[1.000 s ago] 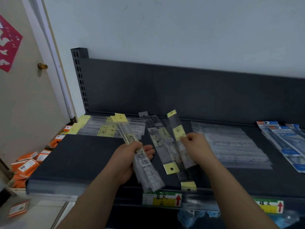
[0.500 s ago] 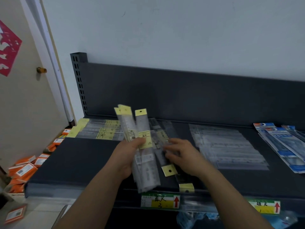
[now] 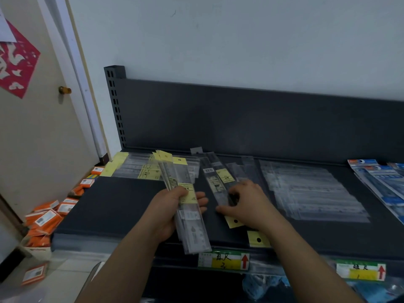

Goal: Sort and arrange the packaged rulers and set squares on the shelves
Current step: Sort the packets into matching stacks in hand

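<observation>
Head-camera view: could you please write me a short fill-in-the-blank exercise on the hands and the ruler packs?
1. The left hand grips a bundle of packaged rulers with ___ header cards.
2. The right hand rests on a ruler pack lying on the shelf, to the ___ of the bundle.
3. The packets heaped on the floor beside the shelf are ___.
Missing words: yellow; right; orange.

Ruler packs (image 3: 192, 226) between the left fingers (image 3: 201, 196) are glossy clear plastic, paper-headed. The shelf (image 3: 113, 204) beneath looks matt metal.
</observation>
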A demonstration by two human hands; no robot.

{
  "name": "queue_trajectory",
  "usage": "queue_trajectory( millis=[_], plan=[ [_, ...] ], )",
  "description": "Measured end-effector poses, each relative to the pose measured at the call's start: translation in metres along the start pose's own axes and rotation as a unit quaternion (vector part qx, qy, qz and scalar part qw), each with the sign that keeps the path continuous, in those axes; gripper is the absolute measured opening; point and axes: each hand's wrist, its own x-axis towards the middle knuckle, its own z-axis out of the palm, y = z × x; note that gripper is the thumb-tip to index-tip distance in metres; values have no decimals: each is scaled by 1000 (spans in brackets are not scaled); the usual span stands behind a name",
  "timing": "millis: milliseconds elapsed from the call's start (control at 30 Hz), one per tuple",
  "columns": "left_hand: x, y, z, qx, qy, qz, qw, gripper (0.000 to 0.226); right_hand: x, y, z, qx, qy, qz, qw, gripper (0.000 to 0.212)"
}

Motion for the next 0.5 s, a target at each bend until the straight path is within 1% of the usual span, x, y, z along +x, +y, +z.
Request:
queue_trajectory(
  millis=[33, 133, 367, 433, 500],
  plan=[
    [-1, 0, 0, 0, -2, 0, 1000, 28, 0, -3, -3, 7, 2, 0, 1000, 36],
    [-1, 0, -2, 4, -1, 0, 1000, 26, 3, -6, -10, 16, -17, 32, 999, 28],
    [0, -2, -3, 5, -6, 3, 1000, 27, 9, -12, -13, 40, -58, 113, 991, 30],
    [-1, -2, -3, 9, -6, 3, 1000, 28, 10, -7, -14, 83, -66, 115, 988, 29],
    [0, -1, -2, 1, -2, 3, 1000, 27, 9, -1, -15, 167, -51, 112, 978, 33]
  ],
)
